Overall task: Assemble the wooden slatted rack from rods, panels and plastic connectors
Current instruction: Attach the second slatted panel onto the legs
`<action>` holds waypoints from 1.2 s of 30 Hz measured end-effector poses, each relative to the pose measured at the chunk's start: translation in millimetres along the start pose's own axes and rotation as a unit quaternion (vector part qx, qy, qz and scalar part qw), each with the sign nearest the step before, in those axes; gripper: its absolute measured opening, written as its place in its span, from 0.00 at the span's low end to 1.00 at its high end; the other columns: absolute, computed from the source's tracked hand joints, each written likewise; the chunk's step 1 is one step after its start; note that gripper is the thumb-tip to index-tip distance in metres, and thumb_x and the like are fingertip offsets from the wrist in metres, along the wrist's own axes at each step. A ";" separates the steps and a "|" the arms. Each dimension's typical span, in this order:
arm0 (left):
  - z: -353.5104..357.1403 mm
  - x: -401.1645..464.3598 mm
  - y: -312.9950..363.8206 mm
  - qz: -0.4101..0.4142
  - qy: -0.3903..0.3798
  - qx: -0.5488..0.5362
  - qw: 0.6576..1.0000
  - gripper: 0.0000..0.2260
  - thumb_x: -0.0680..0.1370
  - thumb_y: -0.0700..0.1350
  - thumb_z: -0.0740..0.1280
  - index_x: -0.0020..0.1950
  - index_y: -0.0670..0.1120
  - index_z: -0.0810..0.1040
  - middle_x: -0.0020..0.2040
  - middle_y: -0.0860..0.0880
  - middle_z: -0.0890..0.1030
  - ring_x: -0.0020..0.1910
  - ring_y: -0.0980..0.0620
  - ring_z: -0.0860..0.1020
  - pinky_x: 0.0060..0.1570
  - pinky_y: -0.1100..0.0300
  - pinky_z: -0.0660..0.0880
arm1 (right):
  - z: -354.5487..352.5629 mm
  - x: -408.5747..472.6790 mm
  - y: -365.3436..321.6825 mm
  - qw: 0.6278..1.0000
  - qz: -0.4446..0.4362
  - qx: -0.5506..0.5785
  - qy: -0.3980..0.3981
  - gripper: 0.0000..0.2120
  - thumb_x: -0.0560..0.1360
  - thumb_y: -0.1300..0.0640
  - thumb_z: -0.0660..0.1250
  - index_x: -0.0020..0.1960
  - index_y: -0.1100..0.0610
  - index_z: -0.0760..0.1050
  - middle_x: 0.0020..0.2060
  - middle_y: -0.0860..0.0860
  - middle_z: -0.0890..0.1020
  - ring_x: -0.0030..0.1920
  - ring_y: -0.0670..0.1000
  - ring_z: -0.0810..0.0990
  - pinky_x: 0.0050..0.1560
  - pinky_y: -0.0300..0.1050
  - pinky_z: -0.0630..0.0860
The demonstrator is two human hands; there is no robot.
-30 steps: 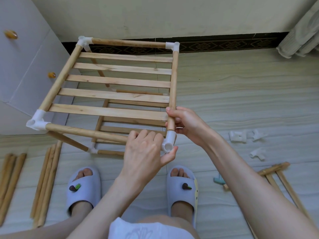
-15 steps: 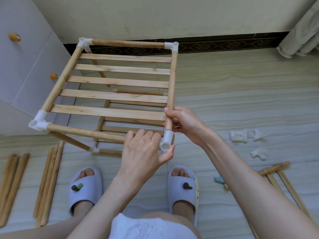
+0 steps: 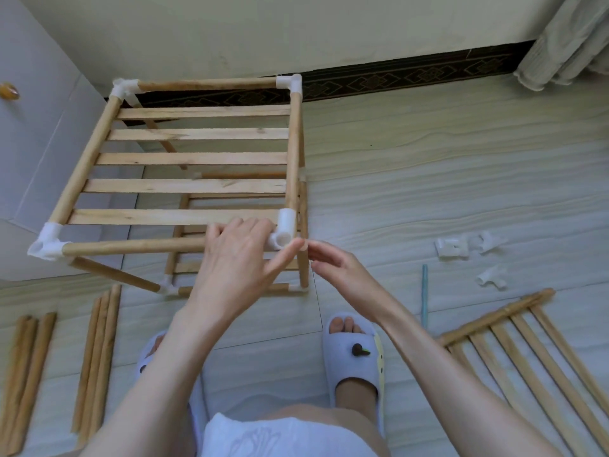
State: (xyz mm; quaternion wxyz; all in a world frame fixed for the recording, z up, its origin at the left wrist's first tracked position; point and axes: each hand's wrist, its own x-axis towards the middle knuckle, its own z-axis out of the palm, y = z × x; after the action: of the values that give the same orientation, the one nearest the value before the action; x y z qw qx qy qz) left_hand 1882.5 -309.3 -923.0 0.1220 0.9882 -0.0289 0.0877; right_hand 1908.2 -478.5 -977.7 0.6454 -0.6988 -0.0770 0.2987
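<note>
Left hand (image 3: pixel 235 258) curls around the near rod (image 3: pixel 135 248) of the rack (image 3: pixel 197 186) where it enters the near right connector (image 3: pixel 283 230), thumb beside the socket, while the right hand (image 3: pixel 333 267) hovers just beside, fingers loosely apart and holding nothing. Standing on the floor (image 3: pixel 428 176), the rack looks light and stiff, but its press-fit joints may pull apart, so grip rods close to connectors. Spare rods (image 3: pixel 95 357) lie left, loose connectors (image 3: pixel 451 249) and a slatted panel (image 3: pixel 527 357) right.
</note>
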 end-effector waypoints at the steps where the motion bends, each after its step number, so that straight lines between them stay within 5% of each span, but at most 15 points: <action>1: 0.3 -2.8 -1.3 0.004 -0.005 0.000 1.000 0.23 0.74 0.67 0.48 0.39 0.50 0.68 0.34 0.56 0.68 0.37 0.51 0.67 0.43 0.55 0.59 | 4.7 -1.7 2.4 1.000 -0.022 -0.012 0.008 0.19 0.79 0.68 0.57 0.66 0.56 0.71 0.60 0.46 0.77 0.58 0.34 0.74 0.59 0.29 0.69; 3: -0.1 -5.7 -2.7 0.011 -0.015 0.003 1.000 0.22 0.74 0.67 0.47 0.38 0.51 0.67 0.32 0.57 0.66 0.36 0.52 0.66 0.43 0.56 0.58 | 12.6 -4.1 6.6 0.998 -0.052 -0.012 0.034 0.18 0.78 0.67 0.60 0.65 0.52 0.71 0.57 0.44 0.78 0.52 0.30 0.75 0.55 0.28 0.72; 6: -0.8 -2.3 -2.7 0.019 -0.028 0.006 0.999 0.23 0.74 0.68 0.46 0.39 0.50 0.67 0.32 0.58 0.65 0.36 0.53 0.65 0.42 0.57 0.53 | 20.6 -4.1 10.6 0.996 -0.066 -0.006 0.061 0.15 0.79 0.64 0.60 0.64 0.54 0.74 0.41 0.33 0.79 0.37 0.31 0.76 0.35 0.25 0.70; 8: -0.6 -4.5 -3.6 0.023 -0.034 0.008 0.999 0.22 0.74 0.67 0.46 0.39 0.51 0.66 0.32 0.58 0.65 0.36 0.53 0.65 0.41 0.58 0.52 | 25.4 -2.0 14.7 0.994 -0.077 -0.007 0.074 0.13 0.78 0.63 0.61 0.60 0.57 0.77 0.31 0.32 0.78 0.36 0.34 0.76 0.41 0.28 0.68; 13: -2.5 -12.5 -7.3 0.034 -0.036 -0.008 0.999 0.18 0.75 0.65 0.49 0.40 0.52 0.64 0.32 0.61 0.62 0.36 0.53 0.63 0.41 0.58 0.51 | 36.2 -2.7 24.5 0.993 -0.072 0.031 0.089 0.13 0.76 0.62 0.65 0.57 0.48 0.77 0.37 0.33 0.81 0.40 0.34 0.77 0.45 0.30 0.70; 19: 4.7 -31.2 -21.6 0.047 -0.053 0.024 0.997 0.22 0.75 0.65 0.51 0.41 0.49 0.73 0.37 0.55 0.74 0.40 0.51 0.70 0.43 0.58 0.54 | 49.8 -5.8 30.2 0.996 -0.056 0.038 0.065 0.11 0.76 0.59 0.67 0.57 0.56 0.80 0.48 0.45 0.83 0.47 0.34 0.78 0.47 0.28 0.71; 22: 6.6 -40.9 -30.3 0.012 -0.028 0.017 0.999 0.21 0.73 0.64 0.55 0.44 0.47 0.75 0.40 0.55 0.71 0.45 0.50 0.67 0.49 0.56 0.55 | 49.3 -0.6 32.0 0.999 -0.032 0.027 0.015 0.12 0.76 0.60 0.66 0.60 0.56 0.79 0.53 0.46 0.82 0.55 0.39 0.79 0.57 0.34 0.73; 25: 5.5 -50.2 -36.8 -0.049 0.016 -0.022 0.998 0.19 0.71 0.62 0.59 0.51 0.49 0.73 0.50 0.50 0.71 0.59 0.47 0.66 0.66 0.44 0.51 | 46.0 6.3 33.4 0.998 -0.019 -0.058 -0.011 0.15 0.76 0.58 0.66 0.63 0.54 0.77 0.58 0.46 0.80 0.59 0.43 0.77 0.64 0.42 0.71; 30: 17.6 -56.8 -43.3 -0.029 0.007 -0.069 0.997 0.13 0.74 0.54 0.59 0.53 0.48 0.70 0.57 0.45 0.74 0.72 0.44 0.55 0.65 0.31 0.39 | 37.8 22.2 23.6 0.986 -0.007 -0.150 -0.069 0.16 0.78 0.56 0.63 0.66 0.54 0.74 0.62 0.48 0.78 0.62 0.46 0.75 0.65 0.43 0.70; 33: 21.4 -52.4 -53.7 -0.010 0.001 -0.080 0.997 0.13 0.74 0.52 0.58 0.50 0.44 0.71 0.59 0.51 0.73 0.74 0.46 0.51 0.64 0.33 0.34 | 35.3 34.6 8.3 0.962 -0.096 -0.253 0.049 0.12 0.78 0.58 0.62 0.60 0.58 0.77 0.55 0.51 0.81 0.55 0.50 0.78 0.59 0.46 0.73; 36: 19.6 -47.8 -67.8 0.010 -0.001 -0.104 0.994 0.08 0.73 0.51 0.58 0.49 0.51 0.67 0.57 0.57 0.71 0.74 0.48 0.51 0.65 0.37 0.31 | 28.6 47.8 -12.7 0.861 -0.288 -0.366 0.204 0.09 0.74 0.57 0.63 0.52 0.60 0.76 0.45 0.54 0.78 0.47 0.54 0.75 0.49 0.47 0.73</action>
State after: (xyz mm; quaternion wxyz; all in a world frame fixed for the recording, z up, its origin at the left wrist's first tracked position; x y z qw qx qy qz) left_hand 1844.1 -246.8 -966.4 0.2236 0.9699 -0.0477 0.0844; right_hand 1935.6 -428.4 -980.5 0.4014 -0.8769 -0.2451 -0.0991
